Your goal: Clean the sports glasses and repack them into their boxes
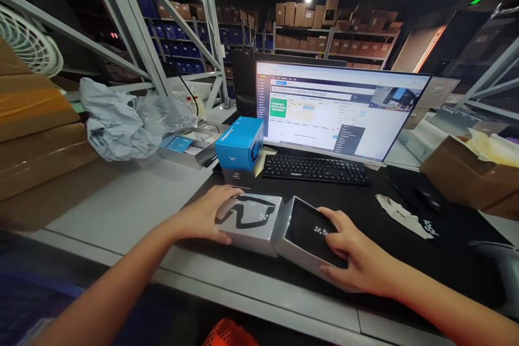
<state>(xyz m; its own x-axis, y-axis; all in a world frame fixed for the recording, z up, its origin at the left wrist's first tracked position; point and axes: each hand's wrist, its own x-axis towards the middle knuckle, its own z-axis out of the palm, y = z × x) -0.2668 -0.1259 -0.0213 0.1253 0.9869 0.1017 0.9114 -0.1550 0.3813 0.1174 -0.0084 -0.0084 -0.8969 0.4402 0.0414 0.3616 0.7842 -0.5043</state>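
Observation:
My left hand [213, 213] is closed around the left end of a silver box lid [259, 213] with a picture of dark glasses on top. My right hand [348, 251] grips the right side of a silver box base [302, 227] with a black inner face and a small white logo. Lid and base lie end to end at the desk's front edge, their near ends close together. Behind the lid stands a blue box [239, 143], resting on something dark.
A monitor [324, 113] and black keyboard [316, 169] stand behind. At left are crumpled plastic bags [117, 124], an open grey tray [194, 146] and stacked cartons [36, 157]. A cloth strip [403, 216], mouse [427, 199] and open carton [466, 173] lie right.

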